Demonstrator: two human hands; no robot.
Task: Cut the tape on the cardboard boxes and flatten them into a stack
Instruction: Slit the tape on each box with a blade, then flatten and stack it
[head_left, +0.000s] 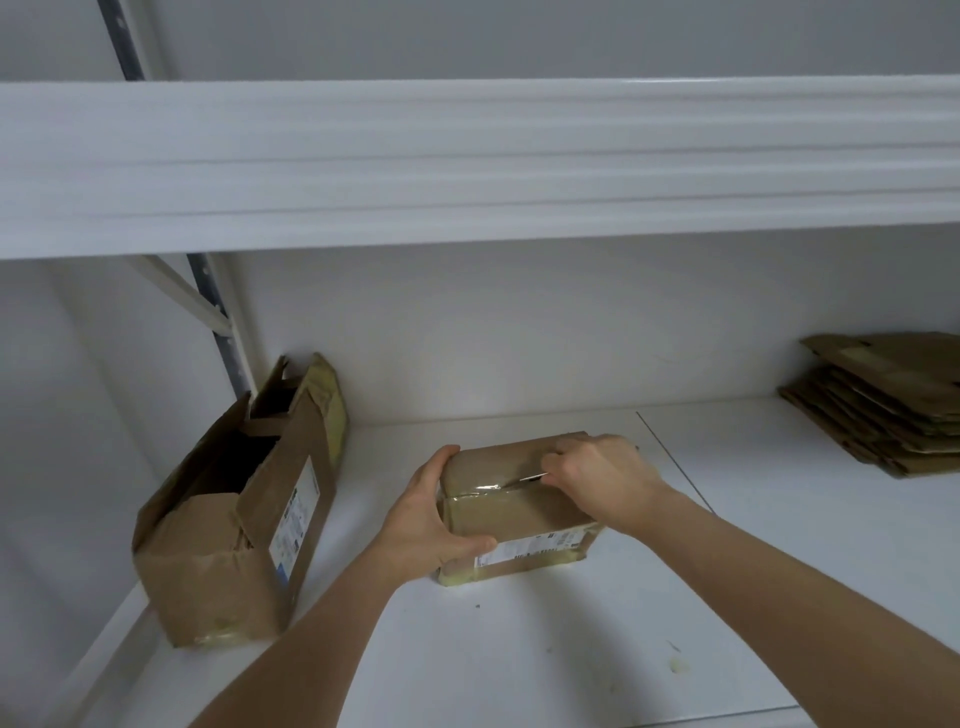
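— Several flattened brown cardboard boxes (893, 405) already lie in a stack at the right rear of the white shelf (597, 623), so a good part of the job looks done.

— What is left?

— At least two, by my reading. A tall, crumpled brown cardboard box (234, 514) with its top torn open stands upright at the left rear corner, not yet flattened. A small brown taped cardboard box (511, 506) sits mid-shelf, and its clear tape seam (478, 488) is only partly slit.

— And the grip?

— The left hand (434, 514) is clamped on the small box's left end, fingers over the far top edge, thumb along the near side, steadying it. The right hand (597, 478) is closed around a thin silvery blade (527, 479), pinched between the fingertips, its tip lying in the seam on the top face.

— So cutting is under way?

— I judge so; flattening this box comes after.
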